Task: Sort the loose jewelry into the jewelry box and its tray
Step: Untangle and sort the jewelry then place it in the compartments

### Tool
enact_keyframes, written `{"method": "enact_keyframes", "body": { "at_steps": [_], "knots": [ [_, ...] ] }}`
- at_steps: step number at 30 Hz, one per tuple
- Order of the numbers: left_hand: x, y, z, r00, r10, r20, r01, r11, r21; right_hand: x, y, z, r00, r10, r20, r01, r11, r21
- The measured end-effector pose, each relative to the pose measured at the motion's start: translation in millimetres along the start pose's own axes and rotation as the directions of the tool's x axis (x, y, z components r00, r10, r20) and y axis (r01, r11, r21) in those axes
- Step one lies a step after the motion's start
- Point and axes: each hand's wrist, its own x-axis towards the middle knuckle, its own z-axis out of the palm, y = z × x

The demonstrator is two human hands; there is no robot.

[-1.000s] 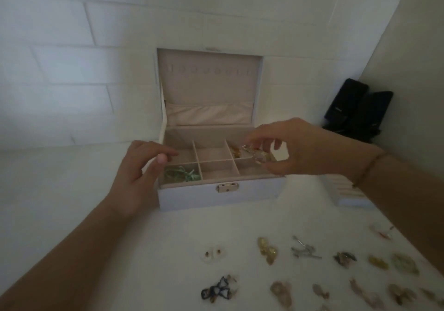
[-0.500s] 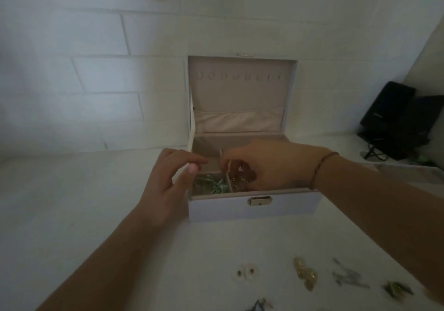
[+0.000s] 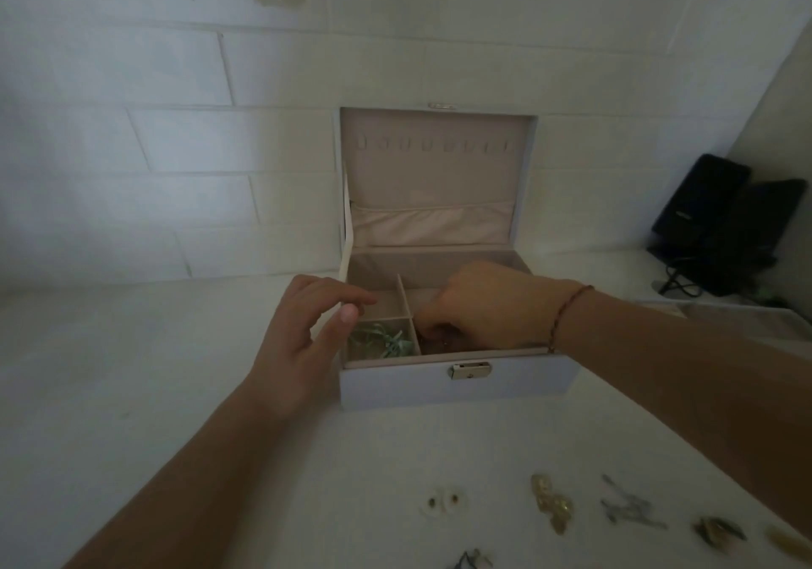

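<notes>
The white jewelry box (image 3: 518, 386) stands open on the white table, its lid (image 3: 435, 173) upright against the wall. Green jewelry (image 3: 382, 342) lies in the front left compartment. My left hand (image 3: 303, 349) rests over the box's left wall with its fingers relaxed. My right hand (image 3: 487, 305) reaches down into the front middle compartment, fingers curled around a gold piece that is mostly hidden beneath them. Loose pieces lie on the table in front: white studs (image 3: 444, 502), a gold piece (image 3: 551, 502), a silver piece (image 3: 628, 509) and a green-gold piece (image 3: 718, 531).
A pale tray (image 3: 725, 311) shows partly behind my right forearm at the right. Black objects with a cable (image 3: 720, 226) lean in the right corner. A white block wall stands right behind the box. More jewelry (image 3: 472, 559) lies at the bottom edge of the view.
My right hand has gone from above the box's right side down into the front middle compartment with the gold piece. My left hand stays at the left wall. The view has shifted left.
</notes>
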Motion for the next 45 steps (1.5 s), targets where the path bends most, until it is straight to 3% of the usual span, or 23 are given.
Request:
{"method": "enact_keyframes", "body": {
  "at_steps": [4, 8, 13, 20, 24, 28, 34, 41, 45],
  "knots": [
    [-0.1, 0.4, -0.2, 1.000, 0.020, 0.010, -0.020, 1.000, 0.018, -15.2, 8.7, -3.2, 0.990, 0.136, -0.030, -0.128, 0.974, 0.185],
    [-2.6, 1.7, -0.8, 1.000, -0.018, 0.023, 0.017, 1.000, 0.026, -60.3, 16.3, -20.2, 0.917, 0.339, -0.210, -0.258, 0.907, 0.333],
    [-6.9, 6.8, -0.6, 0.995, -0.089, 0.048, 0.083, 0.990, 0.110, -138.7, 3.6, -29.1, 0.850, 0.424, -0.311, -0.288, 0.870, 0.401],
    [-18.9, 26.2, -1.1, 0.990, 0.142, -0.012, -0.126, 0.911, 0.392, -233.6, -30.2, -23.3, 0.790, 0.583, -0.189, -0.422, 0.742, 0.521],
    [-21.5, 33.8, 9.1, 0.946, 0.303, 0.115, -0.318, 0.792, 0.522, -280.3, -39.3, -8.5, 0.697, 0.704, -0.139, -0.581, 0.667, 0.466],
    [-29.1, 37.7, 18.2, 0.908, 0.336, 0.251, -0.420, 0.739, 0.527, -325.8, -35.1, 6.1, 0.616, 0.786, -0.055, -0.665, 0.556, 0.499],
    [-34.0, 51.8, 27.3, 0.968, 0.178, 0.175, -0.248, 0.761, 0.600, -370.4, -43.4, 28.8, 0.536, 0.842, -0.062, -0.717, 0.493, 0.492],
    [-37.6, 74.4, 51.6, 0.994, -0.099, -0.052, 0.110, 0.768, 0.631, -344.8, -63.1, 41.9, 0.660, 0.744, 0.100, -0.720, 0.589, 0.368],
    [-43.1, 73.2, 46.6, 0.990, -0.057, -0.126, 0.119, 0.816, 0.566, -339.3, -59.0, 47.0, 0.703, 0.700, 0.125, -0.705, 0.665, 0.247]
  ]
}}
